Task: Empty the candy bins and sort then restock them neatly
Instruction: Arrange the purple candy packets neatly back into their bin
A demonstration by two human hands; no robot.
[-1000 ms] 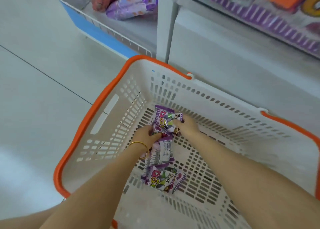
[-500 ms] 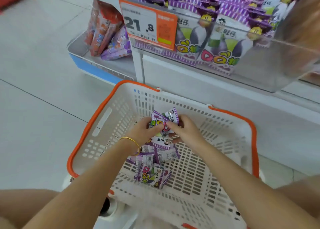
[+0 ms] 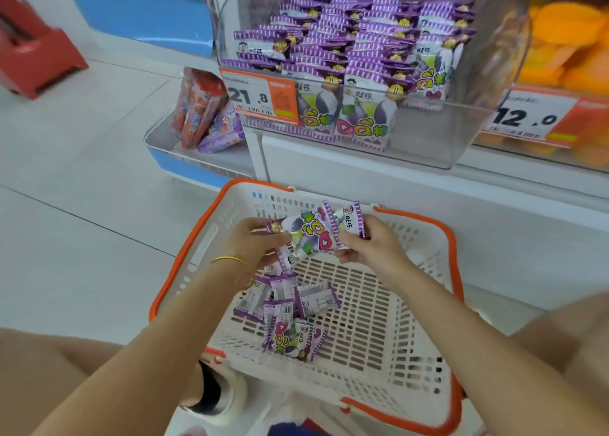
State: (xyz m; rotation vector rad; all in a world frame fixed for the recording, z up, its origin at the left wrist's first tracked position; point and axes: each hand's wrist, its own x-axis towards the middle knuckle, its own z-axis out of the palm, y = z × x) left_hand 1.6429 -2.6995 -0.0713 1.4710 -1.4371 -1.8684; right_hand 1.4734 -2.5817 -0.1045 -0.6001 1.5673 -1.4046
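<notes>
A white basket with an orange rim stands on the floor below the shelf. Above it my left hand and my right hand together hold a small stack of purple candy packets, each gripping one end. Several more purple packets lie on the basket's floor beneath my left wrist. On the shelf above stands a clear candy bin stacked with rows of the same purple packets.
An orange price tag reading 21.8 hangs on the bin's front. A bin of orange sweets with a 12.0 tag sits to the right. Red and purple bags lean on a low blue-edged shelf at left. A red stand sits far left.
Both hands have lifted the stack of purple packets from the basket floor up to rim height. The view has tilted up, bringing the bins into sight.
</notes>
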